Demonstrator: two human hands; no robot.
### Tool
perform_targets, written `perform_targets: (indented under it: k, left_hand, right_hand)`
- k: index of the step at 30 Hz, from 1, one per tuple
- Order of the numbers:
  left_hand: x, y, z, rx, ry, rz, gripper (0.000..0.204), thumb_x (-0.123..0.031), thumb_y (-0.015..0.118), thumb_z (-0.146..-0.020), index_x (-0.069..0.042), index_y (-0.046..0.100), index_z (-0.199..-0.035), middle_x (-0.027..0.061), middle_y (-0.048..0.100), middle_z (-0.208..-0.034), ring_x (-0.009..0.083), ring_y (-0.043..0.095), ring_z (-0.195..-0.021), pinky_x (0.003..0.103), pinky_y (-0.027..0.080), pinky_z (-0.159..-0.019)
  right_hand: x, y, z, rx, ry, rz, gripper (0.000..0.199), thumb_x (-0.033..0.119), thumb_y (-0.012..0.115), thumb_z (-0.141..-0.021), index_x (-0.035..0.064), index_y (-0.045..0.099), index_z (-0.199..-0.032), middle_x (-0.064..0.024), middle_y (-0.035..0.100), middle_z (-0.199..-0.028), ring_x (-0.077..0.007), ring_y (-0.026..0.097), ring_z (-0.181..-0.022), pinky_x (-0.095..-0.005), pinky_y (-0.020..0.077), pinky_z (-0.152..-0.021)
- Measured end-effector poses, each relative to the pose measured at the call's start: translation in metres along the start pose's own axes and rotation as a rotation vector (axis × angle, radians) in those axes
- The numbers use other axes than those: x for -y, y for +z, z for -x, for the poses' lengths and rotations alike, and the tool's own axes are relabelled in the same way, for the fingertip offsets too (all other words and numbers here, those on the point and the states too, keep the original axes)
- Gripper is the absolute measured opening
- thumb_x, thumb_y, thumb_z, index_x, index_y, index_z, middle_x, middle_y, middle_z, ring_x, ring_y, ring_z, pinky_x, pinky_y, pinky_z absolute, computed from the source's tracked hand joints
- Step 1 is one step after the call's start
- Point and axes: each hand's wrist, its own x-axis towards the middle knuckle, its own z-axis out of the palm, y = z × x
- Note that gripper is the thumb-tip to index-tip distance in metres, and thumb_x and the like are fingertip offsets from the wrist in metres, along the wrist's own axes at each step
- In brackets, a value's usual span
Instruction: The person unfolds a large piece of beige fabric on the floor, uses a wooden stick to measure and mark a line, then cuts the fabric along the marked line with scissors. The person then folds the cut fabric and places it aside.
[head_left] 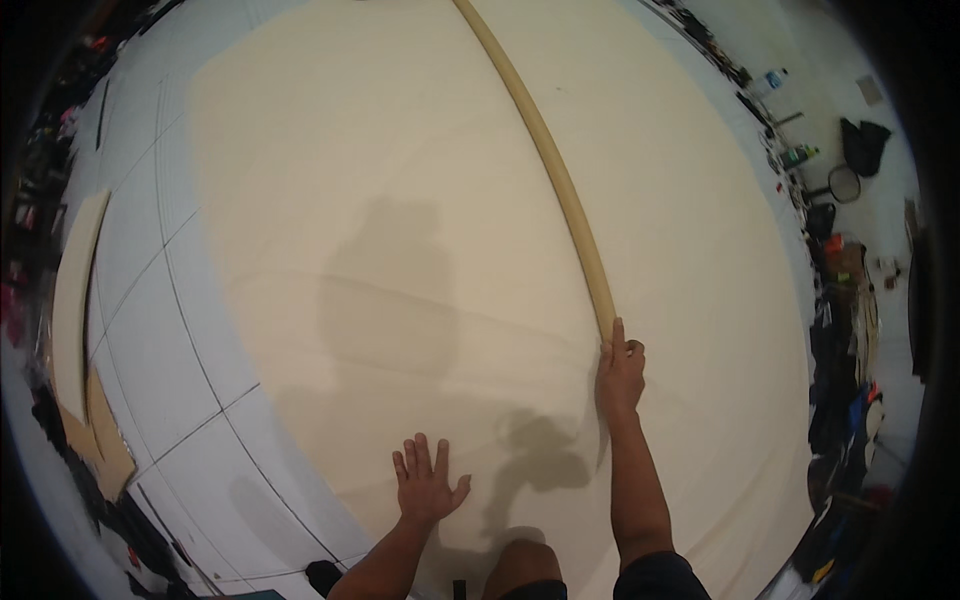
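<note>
A wide cream sheet of cloth (350, 170) is spread beneath both of my hands, with a few soft creases across it. My left hand (425, 492) lies flat on the sheet at the near middle, fingers spread and holding nothing. Further right, my right hand (622, 378) is closed on the near end of a long tan stick (560, 175), the index finger stretched along it. From there the stick runs away across the sheet to the top edge of the view. Its far end is out of sight. My knee (525, 565) shows at the bottom, between my arms.
Pale floor with dark lines (190, 290) borders the sheet on the left. Cream and brown flat pieces (78, 310) lie at the far left. Along the right side are bottles (770, 82), a dark bag (863, 145), a racket-like object (843, 184) and mixed clutter.
</note>
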Motion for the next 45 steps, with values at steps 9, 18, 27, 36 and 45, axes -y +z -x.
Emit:
perform_targets:
  k: [9, 18, 27, 36, 45]
  left_hand:
    - [-0.007, -0.008, -0.003, -0.053, 0.029, -0.022, 0.079, -0.043, 0.059, -0.082, 0.001, 0.035, -0.143, 0.0354, 0.018, -0.149, 0.0505, 0.016, -0.14, 0.062, 0.012, -0.111]
    - [-0.03, -0.003, 0.014, -0.132, 0.05, -0.143, 0.078, -0.043, 0.055, -0.086, -0.001, 0.03, -0.146, 0.0304, 0.019, -0.151, 0.0458, 0.017, -0.141, 0.057, 0.01, -0.114]
    - [0.018, 0.012, 0.009, -0.117, 0.152, -0.035, 0.077, -0.045, 0.056, -0.09, -0.001, 0.027, -0.147, 0.0308, 0.015, -0.152, 0.0471, 0.012, -0.142, 0.056, 0.008, -0.115]
    - [0.072, 0.023, 0.169, -0.118, 0.039, -0.176, 0.082, -0.046, 0.054, -0.091, 0.003, 0.02, -0.148, 0.0305, 0.01, -0.154, 0.043, 0.008, -0.144, 0.054, 0.006, -0.115]
    - [0.059, 0.016, 0.211, -0.101, -0.039, -0.125, 0.087, -0.056, 0.05, -0.09, 0.003, 0.021, -0.148, 0.034, 0.013, -0.151, 0.0463, 0.013, -0.142, 0.053, 0.01, -0.116]
  right_hand:
    - [-0.084, 0.008, 0.243, -0.032, 0.429, -0.027, 0.056, 0.019, 0.052, -0.096, 0.0216, 0.031, -0.148, -0.0181, 0.05, -0.11, -0.0334, 0.058, -0.095, -0.0432, 0.0512, -0.077]
    - [-0.235, 0.021, 0.529, -0.147, 1.009, -0.037, 0.053, 0.023, 0.043, -0.1, 0.0209, 0.027, -0.15, -0.0224, 0.051, -0.109, -0.038, 0.058, -0.093, -0.0459, 0.0509, -0.078]
    - [-0.392, 0.026, 0.594, -0.277, 1.054, -0.018, 0.05, 0.032, 0.036, -0.102, 0.018, 0.028, -0.149, -0.0242, 0.053, -0.099, -0.0397, 0.058, -0.089, -0.0481, 0.0491, -0.078]
    - [-0.346, 0.019, 0.574, -0.426, 0.808, -0.136, 0.051, 0.027, 0.048, -0.099, 0.0168, 0.034, -0.147, -0.0203, 0.052, -0.098, -0.0351, 0.058, -0.086, -0.0448, 0.0494, -0.076]
    - [-0.175, 0.026, 0.536, -0.075, 0.126, -0.023, 0.054, 0.023, 0.065, -0.088, 0.0193, 0.046, -0.138, -0.0138, 0.054, -0.093, -0.0312, 0.057, -0.077, -0.0443, 0.0477, -0.069]
